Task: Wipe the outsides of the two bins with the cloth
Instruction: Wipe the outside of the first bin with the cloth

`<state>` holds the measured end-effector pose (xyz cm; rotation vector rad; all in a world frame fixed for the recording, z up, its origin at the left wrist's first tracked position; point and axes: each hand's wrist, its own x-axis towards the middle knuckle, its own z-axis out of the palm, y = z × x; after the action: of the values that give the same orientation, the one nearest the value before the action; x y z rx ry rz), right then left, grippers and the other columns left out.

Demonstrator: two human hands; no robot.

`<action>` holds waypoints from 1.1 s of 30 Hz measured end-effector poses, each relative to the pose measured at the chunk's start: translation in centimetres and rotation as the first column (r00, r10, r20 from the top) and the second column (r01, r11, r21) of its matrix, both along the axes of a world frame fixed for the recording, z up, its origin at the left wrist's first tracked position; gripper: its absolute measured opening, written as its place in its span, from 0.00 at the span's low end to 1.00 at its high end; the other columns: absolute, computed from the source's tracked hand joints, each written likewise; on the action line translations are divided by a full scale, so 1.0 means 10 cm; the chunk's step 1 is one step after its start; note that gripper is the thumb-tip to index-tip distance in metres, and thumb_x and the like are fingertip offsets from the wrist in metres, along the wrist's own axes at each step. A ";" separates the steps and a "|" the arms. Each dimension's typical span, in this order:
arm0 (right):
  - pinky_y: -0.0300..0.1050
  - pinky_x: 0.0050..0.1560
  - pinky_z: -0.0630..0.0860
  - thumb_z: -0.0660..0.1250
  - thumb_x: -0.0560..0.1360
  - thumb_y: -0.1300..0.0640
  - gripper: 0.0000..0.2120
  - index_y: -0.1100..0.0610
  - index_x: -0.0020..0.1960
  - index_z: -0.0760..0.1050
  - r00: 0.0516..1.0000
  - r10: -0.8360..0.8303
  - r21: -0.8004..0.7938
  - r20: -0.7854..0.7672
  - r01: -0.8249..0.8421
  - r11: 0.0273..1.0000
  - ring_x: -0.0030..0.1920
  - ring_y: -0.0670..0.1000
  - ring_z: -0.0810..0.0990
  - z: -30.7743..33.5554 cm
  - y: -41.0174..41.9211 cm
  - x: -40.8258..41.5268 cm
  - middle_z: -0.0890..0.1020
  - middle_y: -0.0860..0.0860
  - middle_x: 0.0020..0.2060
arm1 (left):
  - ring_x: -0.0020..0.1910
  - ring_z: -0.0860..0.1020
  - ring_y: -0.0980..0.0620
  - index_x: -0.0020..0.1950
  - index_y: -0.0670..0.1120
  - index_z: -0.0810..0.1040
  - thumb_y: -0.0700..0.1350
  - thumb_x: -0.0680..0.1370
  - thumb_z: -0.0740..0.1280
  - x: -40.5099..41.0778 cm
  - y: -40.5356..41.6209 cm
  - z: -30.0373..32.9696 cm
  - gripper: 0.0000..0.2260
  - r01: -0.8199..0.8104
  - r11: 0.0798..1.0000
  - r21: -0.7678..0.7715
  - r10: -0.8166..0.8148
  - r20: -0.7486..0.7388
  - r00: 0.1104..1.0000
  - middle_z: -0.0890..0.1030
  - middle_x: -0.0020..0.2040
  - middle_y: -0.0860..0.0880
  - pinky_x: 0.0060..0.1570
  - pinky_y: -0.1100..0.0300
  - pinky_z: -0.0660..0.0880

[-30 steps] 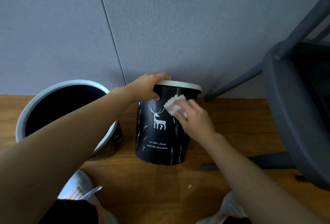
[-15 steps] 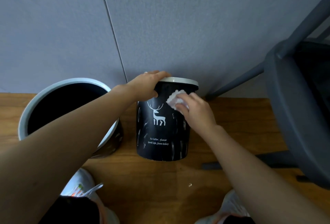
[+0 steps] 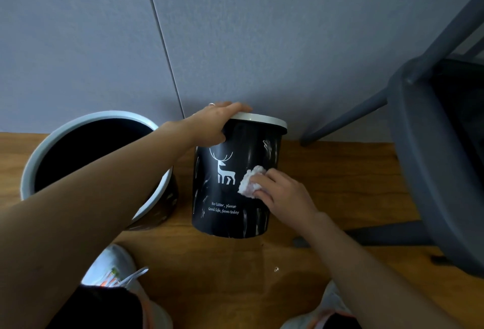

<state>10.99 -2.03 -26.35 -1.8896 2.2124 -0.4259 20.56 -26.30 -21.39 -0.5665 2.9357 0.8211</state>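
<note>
Gripping the pale rim of the deer bin (image 3: 233,187), the left hand (image 3: 217,125) curls over its top edge, thumb on the black wall, while the right hand (image 3: 282,192) pinches a crumpled white cloth (image 3: 250,180) and presses it against the bin's side, just right of the white deer print (lettering sits below it). This bin stands on the wooden floor (image 3: 327,179) against the grey wall (image 3: 262,40). Left of it, very close, stands the second bin (image 3: 39,161), open-topped. To its right is a dark chair (image 3: 424,145).
</note>
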 end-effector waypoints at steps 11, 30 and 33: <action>0.42 0.38 0.73 0.64 0.79 0.51 0.13 0.50 0.62 0.73 0.989 -0.142 -0.123 -0.032 0.137 0.983 0.48 0.49 0.74 0.14 -0.29 -0.18 0.75 0.49 0.50 | 0.63 0.68 0.44 0.73 0.52 0.62 0.43 0.65 0.79 -0.03 0.12 0.10 0.42 0.084 0.984 -0.157 -0.078 0.045 0.996 0.71 0.60 0.46 0.66 0.49 0.63; 0.43 0.39 0.74 0.64 0.78 0.53 0.11 0.51 0.60 0.74 0.983 -0.185 -0.125 -0.017 0.182 0.975 0.49 0.51 0.77 0.04 -0.25 0.04 0.77 0.50 0.52 | 0.62 0.70 0.42 0.74 0.53 0.62 0.43 0.64 0.79 -0.03 0.11 0.04 0.43 0.047 0.977 -0.207 -0.041 0.036 0.999 0.71 0.60 0.45 0.65 0.50 0.65; 0.42 0.38 0.73 0.62 0.78 0.52 0.11 0.50 0.60 0.73 0.990 -0.133 -0.082 -0.042 0.129 0.988 0.48 0.50 0.77 -0.01 -0.18 0.08 0.76 0.49 0.53 | 0.61 0.70 0.42 0.74 0.53 0.61 0.43 0.64 0.79 -0.03 0.11 0.04 0.43 0.045 0.976 -0.214 -0.038 0.039 0.999 0.71 0.61 0.45 0.63 0.49 0.66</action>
<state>11.76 -3.87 -26.48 -1.8158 2.3943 -0.5017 20.26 -25.15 -21.00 -0.5224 3.0131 0.4878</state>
